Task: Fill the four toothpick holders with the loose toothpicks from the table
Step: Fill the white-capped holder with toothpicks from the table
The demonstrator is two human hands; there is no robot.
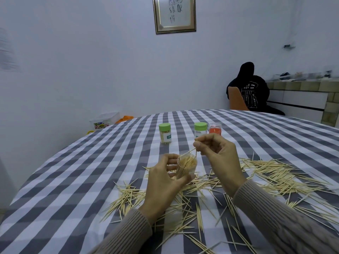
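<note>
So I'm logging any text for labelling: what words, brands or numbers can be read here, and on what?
Left green-lidded toothpick holder, teal label: only "10" shows, the rest too blurred.
Framed calligraphy on the wall: brush characters, not legible.
Black jacket on the chair: white print, too small to read.
Right green-lidded holder and red-filled holder: no readable text.

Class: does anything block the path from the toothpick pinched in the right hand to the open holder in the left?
Nothing visible does. The right hand pinches a toothpick just above the holder, whose mouth is open and lidless in the left hand.
</note>
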